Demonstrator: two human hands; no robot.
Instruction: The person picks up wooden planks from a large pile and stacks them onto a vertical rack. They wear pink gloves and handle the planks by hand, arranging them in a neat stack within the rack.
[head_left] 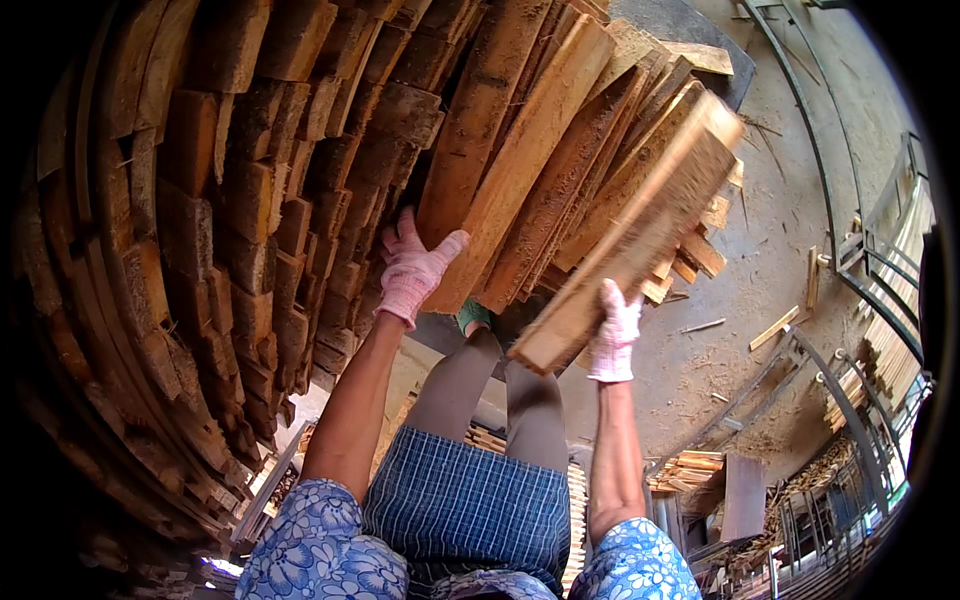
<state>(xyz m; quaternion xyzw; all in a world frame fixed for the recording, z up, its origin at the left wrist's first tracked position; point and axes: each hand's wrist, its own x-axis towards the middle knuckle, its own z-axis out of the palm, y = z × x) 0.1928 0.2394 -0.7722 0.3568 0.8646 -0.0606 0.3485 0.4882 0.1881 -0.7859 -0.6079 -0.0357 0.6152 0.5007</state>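
Plank (pixel 645 225): held at a slant over the right side of the loose pile (pixel 565 190); pretty smeared by blur, so whether it's one board or two lying together can't be told.
Right hand (pixel 615 340): pink-gloved, fingers clasped on the plank's right edge toward the near end, thumb laid over the upper face.
Plank feel: stiff, most likely, and middling in weight. Not much bend should be expected, and it can't really be called fragile. Decent bite should be given by the rough-looking faces, though a bit of slip could be caused by loose sawdust (pixel 545 215).
Plank grip: long edge, nearer the middle, would probably be better for one hand; held near one end, the far end will likely be felt dipping. Splintery corners are best avoided tbh.
Left hand (pixel 415 265): gloved too, fingers spread and thumb apart, rested against the near ends of the pile by a pale board (pixel 535 150); not visibly closed on anything.
Stacked timber (pixel 240 210): banked up all along the left.
Floor (pixel 790 190): littered with wood scraps (pixel 774 328).
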